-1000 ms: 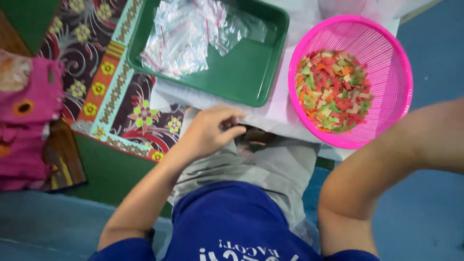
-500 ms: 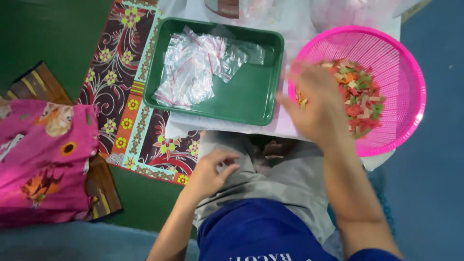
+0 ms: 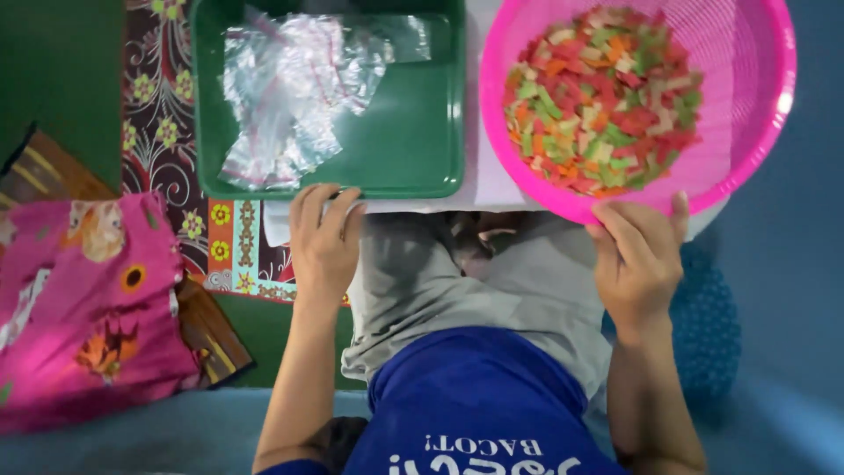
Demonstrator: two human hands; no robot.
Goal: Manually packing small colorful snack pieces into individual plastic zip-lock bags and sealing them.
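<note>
The right hand (image 3: 639, 259) had left the snack pieces (image 3: 602, 97) and now gripped the pink basket (image 3: 774, 105) rim at six o'clock, fingers curled on it. The left hand (image 3: 323, 237) had risen to the green tray (image 3: 413, 132) edge, fingers bent, touching it; plastic bags (image 3: 281, 97) lay at ten o'clock.

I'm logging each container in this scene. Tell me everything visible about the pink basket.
The pink basket is round, bright pink plastic with a fine mesh wall and a smooth solid rim. It sits upright at the upper right, on a pale sheet beside the green tray; its top edge is cut off by the frame. Inside lies a heap of small flat snack pieces in red, green, orange and cream. The right hand grips its near rim, thumb on the edge.
</note>
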